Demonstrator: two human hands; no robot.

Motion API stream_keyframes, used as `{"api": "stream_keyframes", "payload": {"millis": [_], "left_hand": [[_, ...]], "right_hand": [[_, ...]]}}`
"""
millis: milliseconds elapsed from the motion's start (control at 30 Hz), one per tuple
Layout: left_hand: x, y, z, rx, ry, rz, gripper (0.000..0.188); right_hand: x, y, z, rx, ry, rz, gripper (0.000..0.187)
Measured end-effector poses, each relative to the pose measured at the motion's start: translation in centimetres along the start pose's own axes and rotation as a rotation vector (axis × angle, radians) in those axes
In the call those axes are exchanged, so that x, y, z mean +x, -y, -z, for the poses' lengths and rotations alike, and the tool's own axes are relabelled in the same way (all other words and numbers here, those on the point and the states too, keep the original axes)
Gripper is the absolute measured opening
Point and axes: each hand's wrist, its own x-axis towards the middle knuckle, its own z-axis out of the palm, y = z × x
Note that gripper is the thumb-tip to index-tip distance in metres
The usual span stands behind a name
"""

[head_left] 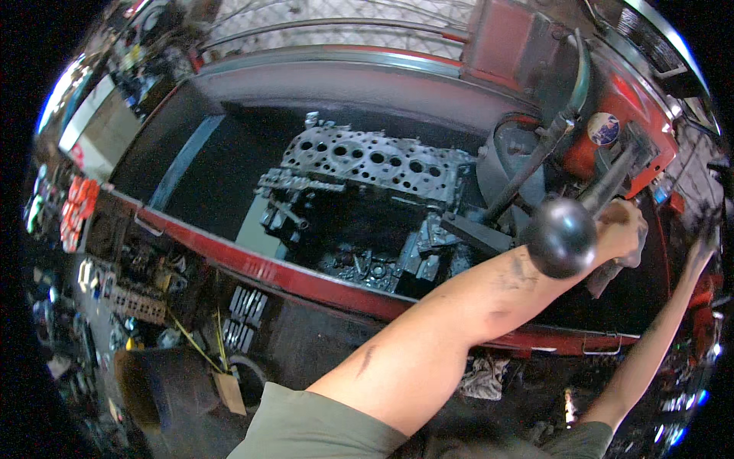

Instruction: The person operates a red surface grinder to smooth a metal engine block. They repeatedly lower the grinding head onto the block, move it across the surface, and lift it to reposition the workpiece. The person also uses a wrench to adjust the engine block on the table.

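Note:
A grey metal cylinder head point(367, 164) with several round holes lies in the dark tank of a red-edged machine point(252, 264). My left hand point(623, 229) reaches across to the right side of the machine and is closed around a grey handle, with a bit of grey rag under the fingers. A black ball knob point(562, 237) on a metal lever stands just in front of my left wrist. My right hand point(705, 243) is stretched up at the far right rim against a dark machine part. It is blurred and its fingers cannot be made out.
A long lever rod point(527, 168) slants over a grey round housing right of the cylinder head. Loose dark metal parts point(375, 268) lie in the tank below the head. Cluttered tools and small parts point(138, 298) fill the left side, and a dirty rag point(485, 376) hangs below the machine's edge.

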Motion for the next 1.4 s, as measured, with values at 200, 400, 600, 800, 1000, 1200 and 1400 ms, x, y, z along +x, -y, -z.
{"api": "stream_keyframes", "payload": {"millis": [200, 400, 600, 800, 1000, 1200, 1400], "left_hand": [[8.1, -5.3, -4.3, -1.188, 0.197, 0.375, 0.016], [16.9, -17.0, -11.2, -1.998, -0.264, 0.772, 0.018], [20.8, -18.7, -9.5, -3.365, 0.019, 1.516, 0.016], [21.0, -15.4, -6.5, -3.517, 0.267, 1.883, 0.022], [24.0, -18.1, -7.6, -3.582, 0.197, 2.034, 0.03], [24.2, -19.8, -8.6, -3.276, 0.213, 2.242, 0.034], [22.6, -16.9, -8.3, -3.255, 0.224, 2.138, 0.03]], "right_hand": [[-17.1, 4.5, 4.7, -0.439, 0.676, -0.352, 0.05], [-25.5, 5.7, 7.4, -0.372, 0.814, -0.591, 0.05], [-26.8, 4.4, 7.7, -0.276, 0.794, -0.692, 0.051], [-27.1, 3.3, 7.6, -0.233, 0.795, -0.733, 0.051], [-27.4, 2.6, 7.8, -0.203, 0.797, -0.767, 0.051], [-27.6, 1.8, 8.0, -0.169, 0.799, -0.799, 0.052], [-26.8, 0.2, 7.8, -0.123, 0.824, -0.852, 0.052]]}}
